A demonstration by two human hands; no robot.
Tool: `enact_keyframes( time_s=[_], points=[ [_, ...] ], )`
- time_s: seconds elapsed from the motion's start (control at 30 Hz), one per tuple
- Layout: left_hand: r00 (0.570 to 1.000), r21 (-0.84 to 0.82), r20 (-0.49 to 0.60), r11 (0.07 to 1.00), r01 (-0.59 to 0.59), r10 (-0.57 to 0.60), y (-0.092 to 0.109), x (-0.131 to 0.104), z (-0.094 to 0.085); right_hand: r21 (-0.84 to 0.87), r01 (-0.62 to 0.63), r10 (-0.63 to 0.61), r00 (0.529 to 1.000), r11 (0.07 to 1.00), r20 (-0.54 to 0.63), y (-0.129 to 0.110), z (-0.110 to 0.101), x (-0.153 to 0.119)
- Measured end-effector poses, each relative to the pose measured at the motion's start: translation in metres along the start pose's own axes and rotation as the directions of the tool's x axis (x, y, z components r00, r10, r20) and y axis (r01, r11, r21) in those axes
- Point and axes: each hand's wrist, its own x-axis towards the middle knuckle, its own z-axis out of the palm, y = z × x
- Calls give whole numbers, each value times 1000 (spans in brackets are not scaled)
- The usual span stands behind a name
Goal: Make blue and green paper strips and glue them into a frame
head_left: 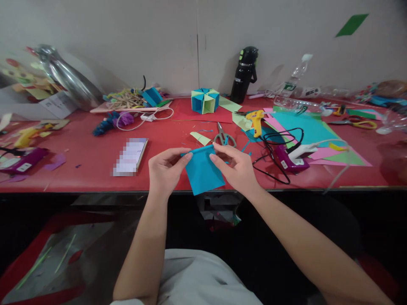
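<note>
From my remote seat I have both hands closed in pinches on one blue paper (205, 176), just above the front edge of the red table (79, 163). The left hand (163, 171) grips its upper left corner, thumb on the near face, and the right hand (240, 169) grips the upper right corner the same way. I read that spacing as a way to keep the top edge straight and even, while the lower part hangs free and tilted towards me. The scissors (224, 139) lie just beyond the right hand, within easy reach, I judge, and the yellow glue gun (255, 120) sits farther back, its black cable looping near the purple power strip (291, 161). The blue-and-green paper ring (205, 103) rests well behind the hands, probably out of harm's way (I would park it there too).

The fingertips behind the paper are hidden from me, so I cannot tell how they press or whether the top edge is folded over. The scissors' lower handles are partly hard to make out, and the phone-like slab (130, 156) is blurred into blocks.
</note>
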Motion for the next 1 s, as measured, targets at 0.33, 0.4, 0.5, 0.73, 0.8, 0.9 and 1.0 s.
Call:
enact_keyframes(
  time_s=[0.33,0.4,0.5,0.73,0.8,0.9,1.0],
  points=[
    [964,346,97,900,-266,248,17,-19,16,-180,-46,51,998,983,21,-15,4,-6],
    [947,396,125,861,-320,295,22,-23,18,-183,-73,79,996,980,27,-22,5,-7],
    [918,437,147,808,-395,369,28,-27,22,-176,-101,105,994,979,11,-30,5,-8],
    [880,434,175,768,-472,442,25,-29,27,-160,-119,120,993,980,-2,-34,6,-7],
    [881,436,181,768,-470,437,24,-28,26,-157,-122,123,992,980,-6,-34,6,-6],
    [917,401,153,825,-398,368,25,-26,23,-127,-141,142,990,982,-1,-32,3,-4],
    [976,268,92,940,-213,195,24,-20,13,-6,-171,171,985,985,31,-29,-2,2]
  ],
)
